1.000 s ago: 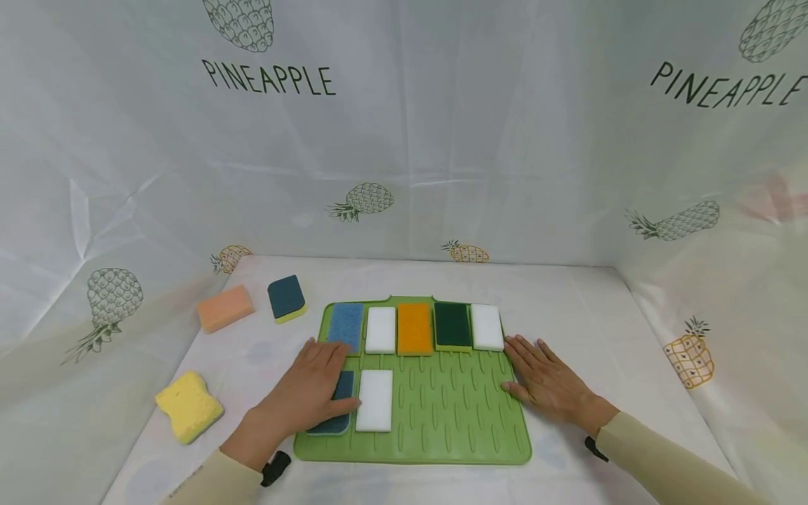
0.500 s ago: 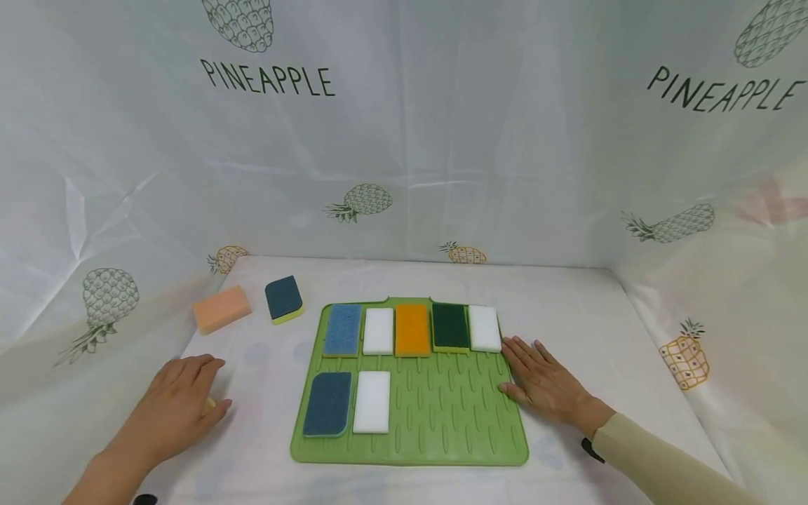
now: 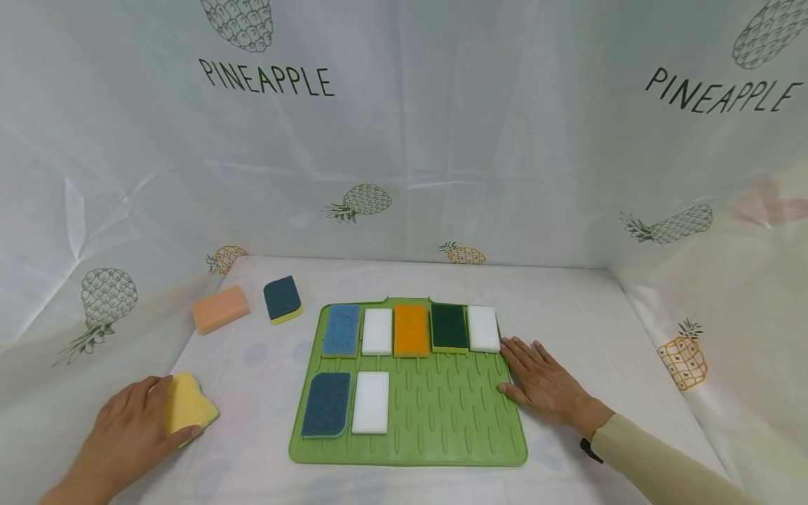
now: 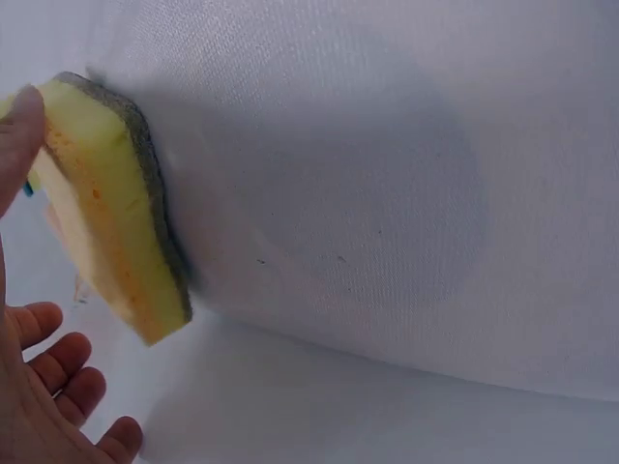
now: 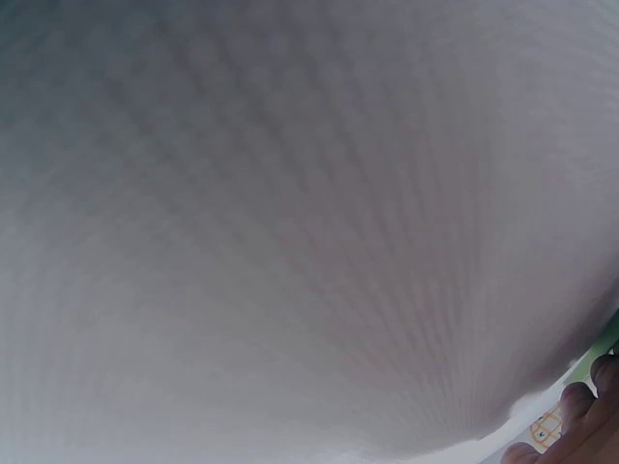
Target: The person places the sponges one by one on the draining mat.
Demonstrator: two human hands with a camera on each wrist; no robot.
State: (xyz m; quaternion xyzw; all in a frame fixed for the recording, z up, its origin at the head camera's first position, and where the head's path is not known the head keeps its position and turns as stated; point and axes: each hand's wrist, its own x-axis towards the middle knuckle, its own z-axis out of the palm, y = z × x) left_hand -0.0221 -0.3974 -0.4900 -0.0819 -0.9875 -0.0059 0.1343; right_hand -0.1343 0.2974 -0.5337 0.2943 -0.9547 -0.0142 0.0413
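Observation:
At the left, a yellow scalloped sponge (image 3: 187, 409) with a grey underside lies on the cloth. My left hand (image 3: 129, 428) reaches to its left side. In the left wrist view the thumb (image 4: 21, 130) overlaps one end of the sponge (image 4: 116, 203), while the other fingers spread apart below it. My right hand (image 3: 546, 382) lies flat with fingers extended, fingertips at the right edge of a green ridged mat (image 3: 454, 414). Only a few of its fingertips (image 5: 578, 398) show in the right wrist view.
Along the mat's back lie blue (image 3: 341, 330), white (image 3: 377, 331), orange (image 3: 412, 330), dark green (image 3: 449, 327) and white (image 3: 483, 328) sponges. In front are navy (image 3: 326, 405) and white (image 3: 370, 402) ones. Peach (image 3: 220, 309) and navy-yellow (image 3: 283, 299) sponges lie back left.
My left hand has moved from the mat's left side, off the navy sponge, across to the yellow sponge, then drawn back to its left side. The right hand has stayed put.

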